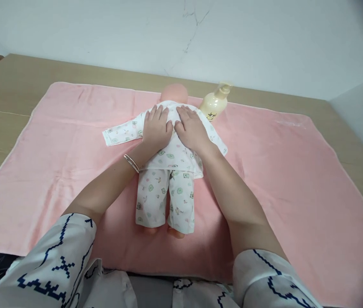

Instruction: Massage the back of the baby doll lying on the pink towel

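Observation:
A baby doll in white printed pyjamas lies on a pink towel, head away from me and feet toward me. My left hand lies flat on the doll's upper body, fingers stretched out. Right beside it my right hand rests flat on the same area, fingers also extended. The two hands touch each other at the thumbs. Neither hand holds anything. A thin bracelet sits on my left wrist. The doll's bare head shows just beyond my fingertips.
A cream pump bottle lies on the towel just right of the doll's head. The towel covers a wooden table that meets a white wall at the back. My patterned sleeves fill the bottom of the view.

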{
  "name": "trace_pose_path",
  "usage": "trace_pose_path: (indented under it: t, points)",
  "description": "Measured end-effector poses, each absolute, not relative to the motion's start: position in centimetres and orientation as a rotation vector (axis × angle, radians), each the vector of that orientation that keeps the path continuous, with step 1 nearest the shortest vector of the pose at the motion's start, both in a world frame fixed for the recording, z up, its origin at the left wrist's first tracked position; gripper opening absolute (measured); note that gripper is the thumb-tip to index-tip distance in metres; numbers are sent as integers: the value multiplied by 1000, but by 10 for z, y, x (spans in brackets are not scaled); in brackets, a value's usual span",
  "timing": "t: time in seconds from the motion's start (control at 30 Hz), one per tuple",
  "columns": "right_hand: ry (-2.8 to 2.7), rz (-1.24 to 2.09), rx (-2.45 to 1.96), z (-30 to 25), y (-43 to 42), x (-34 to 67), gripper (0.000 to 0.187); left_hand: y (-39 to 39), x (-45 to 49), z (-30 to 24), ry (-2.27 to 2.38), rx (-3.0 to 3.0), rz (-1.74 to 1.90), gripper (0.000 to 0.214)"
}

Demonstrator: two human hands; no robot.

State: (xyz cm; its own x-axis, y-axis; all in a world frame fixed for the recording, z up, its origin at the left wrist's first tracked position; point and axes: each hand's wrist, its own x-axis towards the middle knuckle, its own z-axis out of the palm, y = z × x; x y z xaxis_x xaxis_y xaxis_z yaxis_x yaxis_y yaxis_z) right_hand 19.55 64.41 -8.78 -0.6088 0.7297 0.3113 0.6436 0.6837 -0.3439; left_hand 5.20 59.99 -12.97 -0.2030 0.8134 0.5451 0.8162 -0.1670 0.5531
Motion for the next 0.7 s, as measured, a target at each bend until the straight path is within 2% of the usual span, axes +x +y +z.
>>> trace_pose_path:
  t: [0.13, 0.37, 0.53, 0.7]
  points:
    - [-2418, 232, -1118, -88, 631, 191, 54, 598, 50, -125, -1951, -2073, -1307, 40]
    - [-2488, -76, -1231, -66, 590, 188, 40, 586, 54, -120, -1907, -1947, -1250, 32]
    - [-2455, 78, -1417, -62, 608, 195, 42, 585, 56, -122, -1977, -1796, -1307, 32]
    - [-2452, 186, -1295, -75, 633, 198, 50, 591, 54, -126, -2036, -1839, -1298, 38]
